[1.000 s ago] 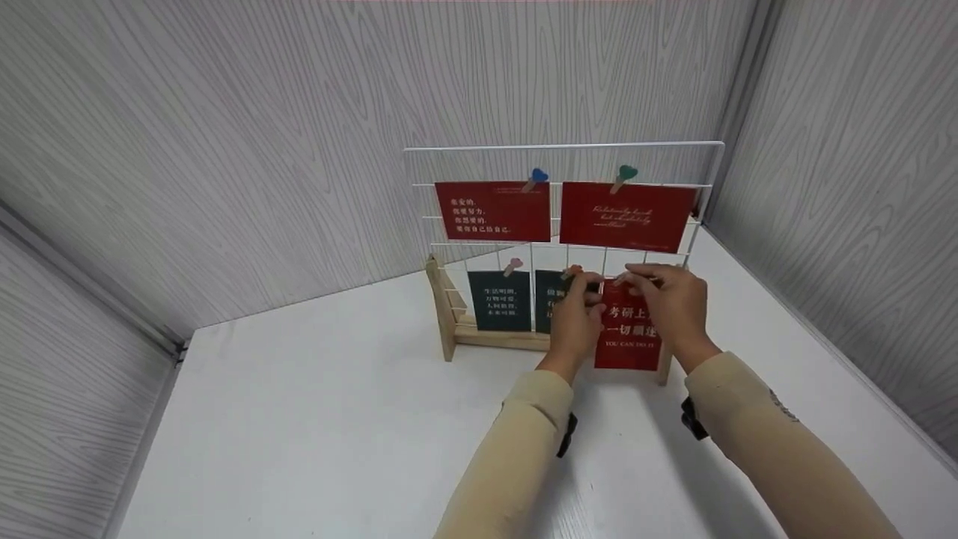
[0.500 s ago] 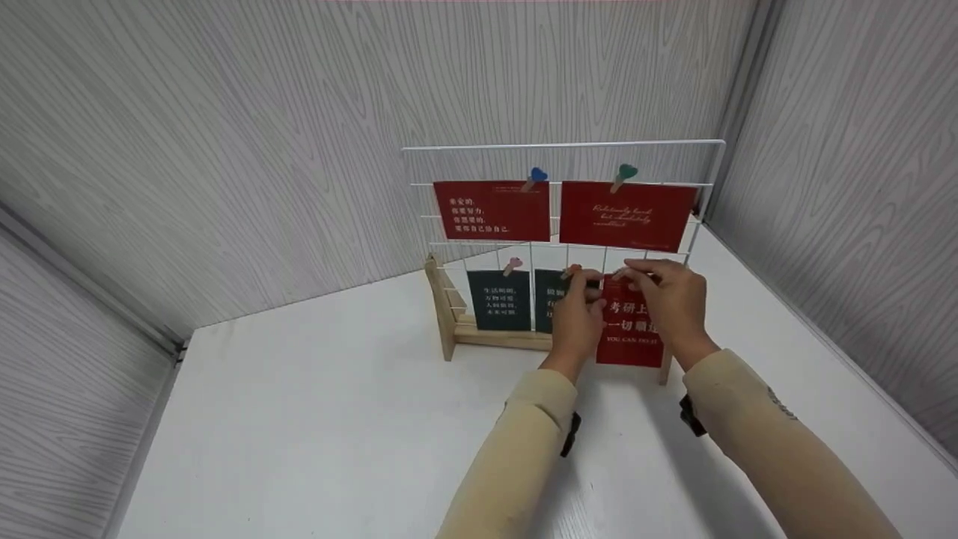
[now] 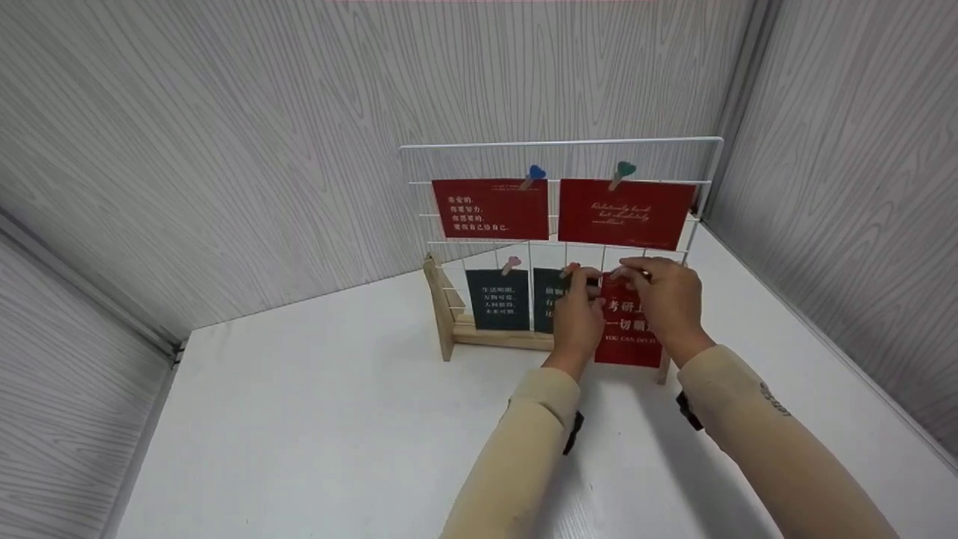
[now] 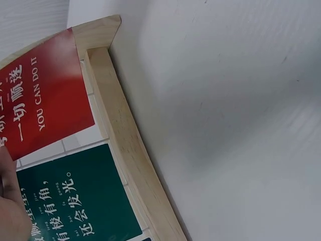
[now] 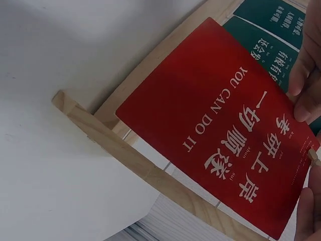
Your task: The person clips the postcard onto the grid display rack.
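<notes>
In the head view a red card point(image 3: 629, 348) with white lettering hangs upright at the lower right of a white wire grid point(image 3: 479, 144). My left hand point(image 3: 578, 322) pinches the card's upper left edge, its thumb on the front in the right wrist view. My right hand point(image 3: 672, 303) pinches a small wooden clothespin point(image 5: 313, 154) at the card's top edge. Fingers partly cover this pin, and whether it bites on the wire cannot be seen. Just left of the red card is a dark green card point(image 3: 550, 303), partly behind my left hand.
Two red cards, left point(image 3: 490, 209) and right point(image 3: 625, 215), hang above under blue and green heart pins. Another green card point(image 3: 500, 299) hangs lower left from a pink pin point(image 3: 512, 263). A wooden stand point(image 4: 125, 115) bears the grid on a white table point(image 3: 299, 419), with walls behind.
Over the last second both hands have shifted slightly upward, and the red card has risen a little with them. The grips look the same.
</notes>
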Action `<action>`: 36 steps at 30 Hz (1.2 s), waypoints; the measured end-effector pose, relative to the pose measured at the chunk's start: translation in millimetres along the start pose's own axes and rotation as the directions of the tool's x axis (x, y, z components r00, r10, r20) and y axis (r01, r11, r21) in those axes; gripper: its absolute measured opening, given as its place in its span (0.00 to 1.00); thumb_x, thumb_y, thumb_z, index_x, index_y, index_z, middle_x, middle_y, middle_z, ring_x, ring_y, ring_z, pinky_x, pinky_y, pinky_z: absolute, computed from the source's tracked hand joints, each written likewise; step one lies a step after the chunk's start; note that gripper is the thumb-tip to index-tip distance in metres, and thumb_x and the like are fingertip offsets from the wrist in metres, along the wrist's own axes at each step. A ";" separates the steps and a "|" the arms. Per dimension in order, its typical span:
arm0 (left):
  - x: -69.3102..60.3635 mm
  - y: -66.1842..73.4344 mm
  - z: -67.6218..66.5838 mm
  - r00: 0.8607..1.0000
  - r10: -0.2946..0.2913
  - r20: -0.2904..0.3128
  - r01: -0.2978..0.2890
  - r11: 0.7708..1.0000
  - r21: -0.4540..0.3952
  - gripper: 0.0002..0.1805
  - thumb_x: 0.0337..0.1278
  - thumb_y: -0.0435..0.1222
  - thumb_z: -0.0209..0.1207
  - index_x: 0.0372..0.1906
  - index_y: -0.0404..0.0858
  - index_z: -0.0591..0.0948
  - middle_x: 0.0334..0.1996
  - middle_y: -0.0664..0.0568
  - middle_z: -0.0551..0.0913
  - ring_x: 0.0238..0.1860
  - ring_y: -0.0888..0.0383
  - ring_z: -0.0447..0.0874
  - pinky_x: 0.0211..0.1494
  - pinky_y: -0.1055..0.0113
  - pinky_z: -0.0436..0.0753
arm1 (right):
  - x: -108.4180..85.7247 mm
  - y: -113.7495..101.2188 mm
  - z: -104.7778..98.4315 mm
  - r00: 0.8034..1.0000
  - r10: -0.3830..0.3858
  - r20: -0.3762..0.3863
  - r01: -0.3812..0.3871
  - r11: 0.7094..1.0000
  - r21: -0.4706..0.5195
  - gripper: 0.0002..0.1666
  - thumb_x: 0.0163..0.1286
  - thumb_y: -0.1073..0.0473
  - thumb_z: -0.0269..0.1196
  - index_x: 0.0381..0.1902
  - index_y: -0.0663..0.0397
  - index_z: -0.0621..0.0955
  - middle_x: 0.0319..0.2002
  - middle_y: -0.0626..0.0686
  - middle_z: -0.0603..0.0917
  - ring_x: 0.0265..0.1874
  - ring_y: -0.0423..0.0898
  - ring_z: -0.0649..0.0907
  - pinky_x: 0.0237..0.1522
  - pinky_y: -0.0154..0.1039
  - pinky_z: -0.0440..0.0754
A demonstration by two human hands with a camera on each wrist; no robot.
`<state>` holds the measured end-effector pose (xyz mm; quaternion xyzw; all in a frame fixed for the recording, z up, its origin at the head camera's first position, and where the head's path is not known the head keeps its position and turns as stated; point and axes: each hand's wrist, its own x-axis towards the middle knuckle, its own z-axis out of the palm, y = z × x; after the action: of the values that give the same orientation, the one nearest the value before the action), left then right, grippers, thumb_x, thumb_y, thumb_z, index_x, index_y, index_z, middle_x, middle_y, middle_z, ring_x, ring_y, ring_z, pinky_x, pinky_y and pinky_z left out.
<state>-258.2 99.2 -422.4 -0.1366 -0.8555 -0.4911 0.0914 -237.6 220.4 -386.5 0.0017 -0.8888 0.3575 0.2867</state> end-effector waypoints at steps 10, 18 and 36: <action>2.5 2.8 2.4 0.999 0.018 -0.029 -0.017 0.999 0.044 0.19 0.63 0.28 0.56 0.56 0.46 0.69 0.40 0.54 0.81 0.40 0.61 0.81 0.43 0.67 0.79 | 7.5 -3.2 -3.5 0.994 -0.092 0.053 0.098 0.988 -0.122 0.11 0.64 0.64 0.65 0.44 0.59 0.86 0.39 0.58 0.86 0.37 0.53 0.85 0.42 0.51 0.81; 1.9 2.0 5.0 0.999 0.013 -0.051 -0.009 0.998 0.070 0.19 0.63 0.28 0.56 0.56 0.46 0.69 0.38 0.54 0.82 0.39 0.60 0.81 0.43 0.66 0.79 | 9.7 -7.9 -6.5 0.987 -0.117 0.109 0.134 0.978 -0.159 0.10 0.64 0.64 0.64 0.43 0.59 0.86 0.37 0.57 0.86 0.32 0.51 0.85 0.35 0.49 0.82; -9.0 5.1 8.0 0.994 0.020 -0.110 -0.003 0.988 0.154 0.20 0.61 0.32 0.60 0.57 0.42 0.72 0.42 0.51 0.84 0.43 0.60 0.81 0.45 0.68 0.79 | 5.0 -1.2 2.4 0.985 -0.144 0.097 0.163 0.960 -0.228 0.19 0.65 0.69 0.61 0.54 0.55 0.82 0.43 0.58 0.85 0.45 0.56 0.83 0.55 0.63 0.69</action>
<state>-248.3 107.3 -424.8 -0.1065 -0.8835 -0.4300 0.1523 -242.6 219.0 -384.6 0.0511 -0.9327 0.2263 0.2762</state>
